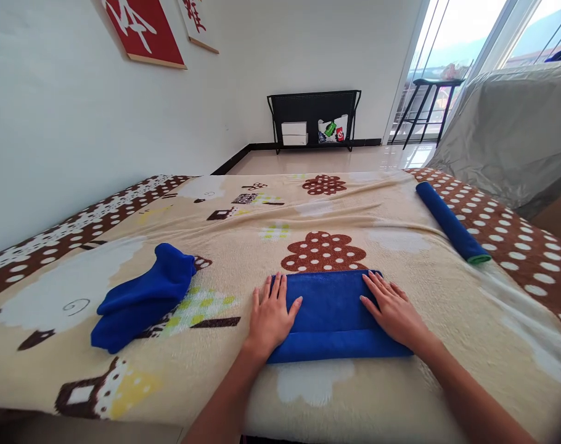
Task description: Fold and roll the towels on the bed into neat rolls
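A blue towel (329,308) lies folded flat on the patterned blanket (243,253), with one fold line running along its near side. My left hand (272,314) rests on its left edge, fingers stretched out and pointing away from me. On the opposite edge my right hand (394,308) lies palm down, its fingers spread over the cloth. Both hands press flat and grip nothing. A second blue cloth (144,296) sits crumpled to the left of my left hand. Far to the right is a rolled blue towel (451,222) with a green edge at its near end.
The blanket covers a bed whose brown dotted border (507,240) shows at the right. A wall stands close on the left. Beyond the bed is a black rack (314,117) with white boxes (294,133). A grey covered object (516,129) and a stool (431,102) are at the right.
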The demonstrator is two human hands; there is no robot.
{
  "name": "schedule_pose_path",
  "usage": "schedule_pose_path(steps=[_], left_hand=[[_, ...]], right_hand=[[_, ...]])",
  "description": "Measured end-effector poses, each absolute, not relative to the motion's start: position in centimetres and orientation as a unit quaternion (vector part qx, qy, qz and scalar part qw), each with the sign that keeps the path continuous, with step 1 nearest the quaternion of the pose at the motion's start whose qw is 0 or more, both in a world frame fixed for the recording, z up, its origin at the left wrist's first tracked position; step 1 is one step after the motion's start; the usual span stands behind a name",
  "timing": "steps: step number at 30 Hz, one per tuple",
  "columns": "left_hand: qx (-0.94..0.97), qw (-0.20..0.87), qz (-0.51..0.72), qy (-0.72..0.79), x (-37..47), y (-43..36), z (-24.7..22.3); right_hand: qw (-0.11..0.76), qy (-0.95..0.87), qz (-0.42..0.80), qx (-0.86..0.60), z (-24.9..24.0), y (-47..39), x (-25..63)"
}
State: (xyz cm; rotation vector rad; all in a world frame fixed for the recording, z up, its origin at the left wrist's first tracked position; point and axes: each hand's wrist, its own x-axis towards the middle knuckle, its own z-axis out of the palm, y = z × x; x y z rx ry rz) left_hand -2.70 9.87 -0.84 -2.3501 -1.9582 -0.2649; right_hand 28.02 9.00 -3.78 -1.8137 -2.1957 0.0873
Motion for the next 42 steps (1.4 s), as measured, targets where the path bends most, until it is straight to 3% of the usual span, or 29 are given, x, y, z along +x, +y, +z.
schedule_pose_path(steps=[6, 12, 18, 22, 25, 29, 32, 42], left_hand=[[-0.817, 0.120, -0.175, -0.536, -4.6, 4.7, 1.0], [-0.860, 0.093, -0.197, -0.461, -7.1, -2.1, -0.8], [-0.816, 0.068, -0.246, -0.519, -5.7, 0.8, -1.1], [-0.819, 0.036, -0.140, -0.555, -5.1, 3.9, 0.9], [-0.804, 0.069, -0.092, -0.583, -3.7, 4.6, 2.0], [-0.806, 0.142, -0.143, -0.557, 0.4, 3.7, 1.2], [-0.872, 0.123, -0.158, -0.446, 2.5, 3.2, -0.2], [-0.839, 0.127, -0.109, -0.518, -4.3, 3.8, -0.6]], right_hand=[[0.204, -0.792, 0.014, -0.575, -2.6, 4.6, 30.3], [0.226, -0.838, -0.052, -0.495, -4.1, -3.0, 31.4], [0.245, -0.812, -0.093, -0.522, -3.7, -0.7, 29.5], [0.189, -0.806, -0.059, -0.558, -1.8, 2.2, 29.0], [0.159, -0.785, -0.084, -0.593, -1.0, 3.3, 27.6], [0.219, -0.793, -0.134, -0.553, -1.3, 2.9, 23.2], [0.253, -0.838, -0.096, -0.473, -2.1, 2.5, 20.7], [0.191, -0.792, -0.138, -0.563, -3.1, 3.3, 26.0]])
